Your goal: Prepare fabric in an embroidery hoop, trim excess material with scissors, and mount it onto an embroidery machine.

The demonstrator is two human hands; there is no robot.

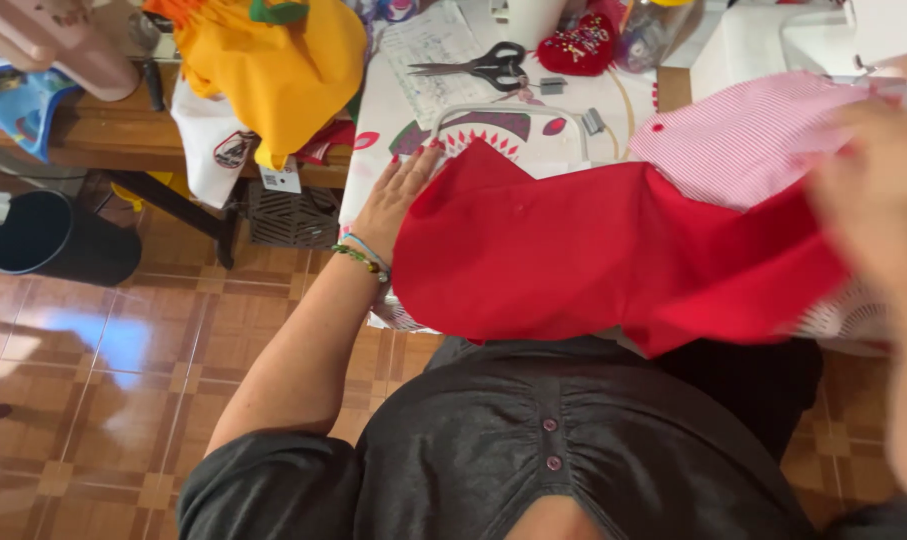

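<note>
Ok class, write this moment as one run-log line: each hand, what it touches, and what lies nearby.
left hand: flat on red fabric edge | right hand: blurred, at fabric's right end | nearby: scissors, striped cloth

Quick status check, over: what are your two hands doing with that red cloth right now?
Left hand flat at the red cloth's edge. Right hand blurred, on its far end; grip unclear. Striped pink fabric lies beside it, scissors beyond.

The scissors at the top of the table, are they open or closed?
Closed. The scissors lie flat on the paper pattern sheet, their blades together in one thin point toward the left and the black handles side by side.
</note>
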